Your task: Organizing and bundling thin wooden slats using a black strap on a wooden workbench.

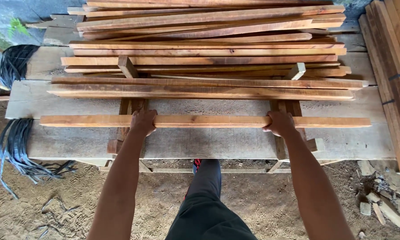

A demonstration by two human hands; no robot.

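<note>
Fingers: both sets curled tight over the wooden batten [204, 121].
Left hand [143, 122]: clamps it left of the middle.
Right hand [280, 123]: clamps it right of the middle.
Batten: level, above the plank bench [75, 142], just before the stacked battens [204, 53].

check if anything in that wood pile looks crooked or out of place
Mostly orderly. The upper slats fan at slight angles instead of lying parallel, and two short blocks poke up crosswise between layers. The slat in both hands lies level.
</note>
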